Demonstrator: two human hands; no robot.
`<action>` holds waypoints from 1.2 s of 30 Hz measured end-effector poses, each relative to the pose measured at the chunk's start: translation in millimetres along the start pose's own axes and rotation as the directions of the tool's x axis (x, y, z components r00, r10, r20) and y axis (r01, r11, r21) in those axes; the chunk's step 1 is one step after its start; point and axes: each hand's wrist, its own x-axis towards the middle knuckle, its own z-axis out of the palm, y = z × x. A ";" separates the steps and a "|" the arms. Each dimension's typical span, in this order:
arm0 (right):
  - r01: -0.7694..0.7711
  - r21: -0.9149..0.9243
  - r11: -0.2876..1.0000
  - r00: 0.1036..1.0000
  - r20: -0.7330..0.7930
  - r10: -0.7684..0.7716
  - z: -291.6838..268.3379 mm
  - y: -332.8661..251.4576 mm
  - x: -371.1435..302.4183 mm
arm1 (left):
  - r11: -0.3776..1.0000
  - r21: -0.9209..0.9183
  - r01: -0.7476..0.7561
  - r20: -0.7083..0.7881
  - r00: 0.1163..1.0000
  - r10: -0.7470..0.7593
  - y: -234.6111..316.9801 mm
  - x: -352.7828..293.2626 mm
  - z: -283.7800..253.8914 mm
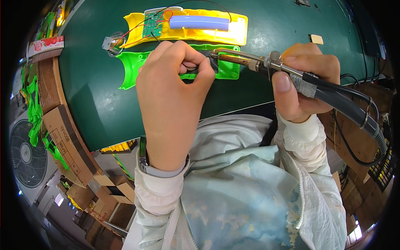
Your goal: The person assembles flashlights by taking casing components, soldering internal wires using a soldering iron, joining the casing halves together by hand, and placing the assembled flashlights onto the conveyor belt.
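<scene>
Near the table's (pixel 106 123) front edge, we're apparently soldering inside the green shell (pixel 228 71), our right hand (pixel 324 70) clamping the soldering iron (pixel 251 63), our left hand (pixel 173 81) hiding its grip; next we're needing steadiness.

Over there a dark green tabletop (pixel 271 29), a yellow casing half (pixel 204 37) lying open on its far side, a green casing half (pixel 130 68) nearer, a clear round lamp part (pixel 114 48) left, a small tan block (pixel 316 39) far right.
</scene>
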 end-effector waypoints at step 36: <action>-0.060 -0.022 0.998 0.997 -0.054 0.059 -5.4 -5.2 -0.8 | 1.000 0.025 -0.007 -0.010 1.000 0.007 3.6 0.1 0.5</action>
